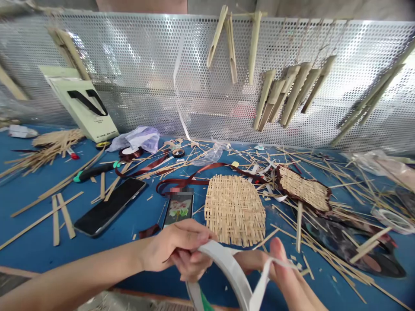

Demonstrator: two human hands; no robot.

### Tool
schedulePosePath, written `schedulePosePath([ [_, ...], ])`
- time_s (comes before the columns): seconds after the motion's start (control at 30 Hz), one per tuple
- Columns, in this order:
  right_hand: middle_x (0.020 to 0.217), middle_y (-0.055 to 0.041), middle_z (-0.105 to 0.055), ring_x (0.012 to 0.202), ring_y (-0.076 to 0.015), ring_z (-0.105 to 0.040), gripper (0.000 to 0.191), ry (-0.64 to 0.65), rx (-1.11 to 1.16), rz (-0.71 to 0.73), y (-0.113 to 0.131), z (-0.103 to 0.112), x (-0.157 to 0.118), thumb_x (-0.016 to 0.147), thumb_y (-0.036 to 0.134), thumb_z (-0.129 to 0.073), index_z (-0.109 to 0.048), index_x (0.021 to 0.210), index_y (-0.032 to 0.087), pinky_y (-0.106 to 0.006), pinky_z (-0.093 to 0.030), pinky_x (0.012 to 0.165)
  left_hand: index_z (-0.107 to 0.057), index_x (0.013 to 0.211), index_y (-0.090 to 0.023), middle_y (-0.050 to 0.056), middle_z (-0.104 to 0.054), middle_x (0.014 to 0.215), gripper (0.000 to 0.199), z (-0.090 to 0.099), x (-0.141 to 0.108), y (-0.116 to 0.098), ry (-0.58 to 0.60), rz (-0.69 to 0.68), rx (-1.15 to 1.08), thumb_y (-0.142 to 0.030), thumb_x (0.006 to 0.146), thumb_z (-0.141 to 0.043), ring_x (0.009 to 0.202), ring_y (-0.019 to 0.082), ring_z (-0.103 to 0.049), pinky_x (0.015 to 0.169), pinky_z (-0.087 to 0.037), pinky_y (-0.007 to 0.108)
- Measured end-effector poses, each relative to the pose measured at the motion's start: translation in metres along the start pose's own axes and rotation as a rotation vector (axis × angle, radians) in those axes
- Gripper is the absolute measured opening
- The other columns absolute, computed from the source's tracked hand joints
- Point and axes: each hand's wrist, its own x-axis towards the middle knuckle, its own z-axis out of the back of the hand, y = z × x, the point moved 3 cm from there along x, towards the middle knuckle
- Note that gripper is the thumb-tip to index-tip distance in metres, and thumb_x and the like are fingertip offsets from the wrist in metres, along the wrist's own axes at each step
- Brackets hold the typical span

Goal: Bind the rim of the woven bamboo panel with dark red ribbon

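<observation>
My left hand is closed on the rim of a large roll of white tape, low in the middle of the head view. On the roll's right, my right hand pinches a loose strip of the tape between thumb and finger. The lower part of the roll runs out of the picture. Just beyond both hands, a rounded mat of woven bamboo strips lies flat on the blue table. Left of the mat is a phone with a flower picture lit on its screen, its near end hidden by my left hand.
A dark phone and a black-and-green handled tool lie leftward. Brown ribbon curls behind the mat. On the right are a smaller dark-edged woven piece, another tape roll and scattered bamboo strips. A perforated metal panel stands behind.
</observation>
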Motion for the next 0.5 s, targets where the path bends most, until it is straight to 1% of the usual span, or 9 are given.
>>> schedulePosePath([
  [0.1,0.124,-0.0089,-0.052,0.098,-0.0228,-0.059,0.092,0.008,-0.037,0.052,0.01,0.008,-0.001,0.079,0.017,-0.064,-0.003,0.147,0.031,-0.03,-0.054,0.078,-0.043,0.059,-0.017,-0.01,-0.019,0.04,0.037,0.003,0.002,0.003,0.005,0.039,-0.018,-0.044,0.081,-0.054,0.032,0.005,-0.012,0.032,-0.015,0.02],
  [0.2,0.132,-0.0137,-0.043,0.106,-0.0277,-0.053,0.109,-0.02,-0.091,-0.036,0.013,0.017,0.002,0.066,0.024,-0.075,-0.003,0.148,0.023,-0.033,-0.051,0.083,-0.044,0.057,-0.016,-0.009,-0.021,0.038,0.037,0.005,0.003,0.006,0.021,0.031,-0.013,-0.043,0.081,-0.054,0.031,0.005,-0.014,0.032,-0.015,0.021],
  [0.27,0.13,-0.0137,-0.044,0.103,-0.0276,-0.054,0.12,-0.036,-0.062,-0.161,0.0,0.025,0.006,0.058,0.029,-0.079,0.0,0.148,0.022,-0.034,-0.051,0.082,-0.043,0.057,-0.016,-0.009,-0.021,0.037,0.038,0.006,0.002,0.006,0.024,-0.007,-0.02,-0.042,0.082,-0.054,0.03,0.004,-0.015,0.033,-0.016,0.021],
  [0.3,0.127,-0.0123,-0.047,0.098,-0.026,-0.056,0.121,-0.055,-0.025,-0.278,-0.013,0.03,0.008,0.056,0.032,-0.08,-0.001,0.147,0.024,-0.034,-0.051,0.08,-0.043,0.057,-0.016,-0.009,-0.021,0.037,0.038,0.007,0.0,0.006,0.023,-0.029,-0.023,-0.042,0.082,-0.054,0.03,0.004,-0.015,0.034,-0.017,0.02],
  [0.33,0.122,-0.0128,-0.05,0.094,-0.026,-0.057,0.116,-0.121,-0.018,-0.44,-0.03,0.036,0.008,0.058,0.037,-0.078,-0.006,0.147,0.022,-0.037,-0.051,0.08,-0.043,0.057,-0.016,-0.01,-0.021,0.036,0.039,0.007,-0.002,0.006,0.025,-0.047,-0.023,-0.043,0.082,-0.054,0.03,0.004,-0.015,0.034,-0.018,0.02],
  [0.4,0.113,-0.0154,-0.053,0.092,-0.0295,-0.056,0.1,-0.253,-0.085,-0.836,-0.072,0.045,0.004,0.066,0.047,-0.071,-0.017,0.144,0.015,-0.046,-0.046,0.082,-0.043,0.058,-0.015,-0.009,-0.025,0.037,0.039,0.006,-0.007,0.005,0.037,-0.048,0.009,-0.043,0.083,-0.054,0.03,0.003,-0.016,0.034,-0.019,0.02],
  [0.43,0.109,-0.0177,-0.053,0.094,-0.0329,-0.055,0.096,-0.275,-0.111,-1.018,-0.092,0.047,0.001,0.068,0.049,-0.068,-0.021,0.141,0.009,-0.05,-0.042,0.086,-0.044,0.058,-0.015,-0.008,-0.027,0.038,0.039,0.005,-0.01,0.005,0.041,-0.038,0.033,-0.043,0.083,-0.053,0.03,0.003,-0.017,0.033,-0.018,0.02],
  [0.47,0.103,-0.0209,-0.054,0.097,-0.0369,-0.053,0.095,-0.272,-0.1,-1.084,-0.108,0.046,0.0,0.066,0.047,-0.069,-0.025,0.137,0.002,-0.053,-0.038,0.088,-0.044,0.058,-0.015,-0.008,-0.028,0.039,0.039,0.005,-0.012,0.006,0.047,-0.025,0.053,-0.043,0.084,-0.053,0.03,0.004,-0.018,0.033,-0.016,0.02],
  [0.5,0.102,-0.0214,-0.055,0.102,-0.0384,-0.05,0.095,-0.266,-0.08,-1.099,-0.122,0.044,0.001,0.061,0.044,-0.074,-0.03,0.133,0.001,-0.052,-0.037,0.09,-0.044,0.058,-0.015,-0.008,-0.028,0.039,0.04,0.004,-0.013,0.006,0.053,-0.014,0.067,-0.044,0.084,-0.053,0.03,0.004,-0.019,0.032,-0.014,0.02],
])
